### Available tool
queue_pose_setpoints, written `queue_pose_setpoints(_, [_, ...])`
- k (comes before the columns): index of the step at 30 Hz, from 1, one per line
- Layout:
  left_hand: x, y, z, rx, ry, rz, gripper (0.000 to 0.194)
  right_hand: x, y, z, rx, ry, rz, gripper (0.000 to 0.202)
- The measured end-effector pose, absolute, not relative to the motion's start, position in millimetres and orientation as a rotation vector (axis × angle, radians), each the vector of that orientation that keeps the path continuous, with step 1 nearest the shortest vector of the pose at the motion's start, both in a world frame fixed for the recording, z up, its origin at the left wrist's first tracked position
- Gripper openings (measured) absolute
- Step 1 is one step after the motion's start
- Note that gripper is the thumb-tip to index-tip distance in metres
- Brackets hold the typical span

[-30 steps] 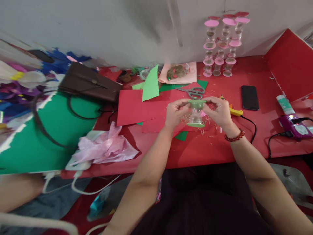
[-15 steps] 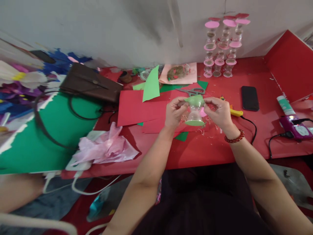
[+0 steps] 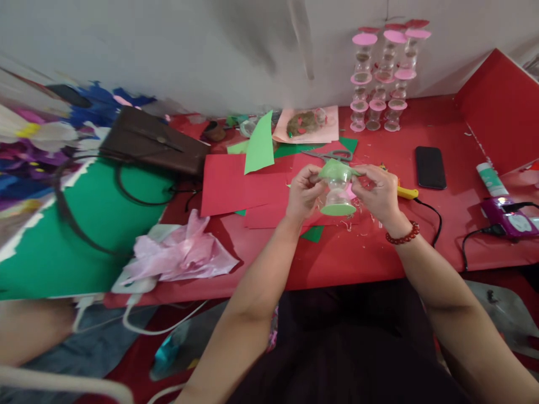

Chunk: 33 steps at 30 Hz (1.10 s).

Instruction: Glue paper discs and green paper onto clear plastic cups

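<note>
A clear plastic hourglass [image 3: 337,197] is held upright between my two hands over the red tabletop. Its bottom is capped by a light green disc [image 3: 338,210], and green paper [image 3: 336,169] covers its top. My left hand [image 3: 304,191] pinches the paper's left edge with curled fingers. On the opposite side, my right hand [image 3: 378,192] grips the right edge between thumb and fingers. Pink paper [image 3: 350,192] shows partly behind the hourglass. Grey-handled scissors [image 3: 337,155] lie just beyond it, and a yellow glue gun [image 3: 407,193] sits beside my right hand, partly hidden.
Stacked pink-capped hourglasses [image 3: 378,105] stand by the wall. A phone [image 3: 429,167] and a purple device [image 3: 505,216] with cables lie to the right. Red paper sheets [image 3: 236,185], a brown bag [image 3: 155,140] and a pink plastic bag [image 3: 185,249] are leftward.
The green paper at the top has shifted shape, spreading lower around the rim between my fingers. Both hands keep nearly the same place; the hourglass has moved very slightly right.
</note>
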State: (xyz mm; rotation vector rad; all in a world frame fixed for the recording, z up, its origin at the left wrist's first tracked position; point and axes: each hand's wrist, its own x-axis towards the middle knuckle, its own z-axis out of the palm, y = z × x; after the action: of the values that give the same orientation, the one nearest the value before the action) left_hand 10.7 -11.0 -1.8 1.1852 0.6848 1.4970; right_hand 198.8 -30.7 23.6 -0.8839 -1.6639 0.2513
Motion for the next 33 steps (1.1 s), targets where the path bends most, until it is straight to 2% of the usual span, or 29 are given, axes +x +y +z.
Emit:
queue_pose_setpoints(11, [18,-14,-10,1.063,0.673,1.402,0.042,197,-31,24,-0.868,-1.674,0.228,0.013])
queue_pose_setpoints(19, [20,-17,-4,1.134,0.768,1.351,0.037,199,-31,28,-0.898,-1.692,0.207,0.013])
queue_pose_setpoints(25, [21,-18,0,1.054,0.7,1.364,0.039,195,-32,22,-0.961,-1.741,0.231,0.014])
queue_pose_setpoints(29, [21,-19,-2,1.065,0.726,1.354,0.031,198,-31,21,-0.962,-1.757,0.189,0.012])
queue_pose_setpoints(33, [22,-15,-11,1.049,0.778,1.389,0.019,201,-32,23,-0.81,-1.823,0.207,0.023])
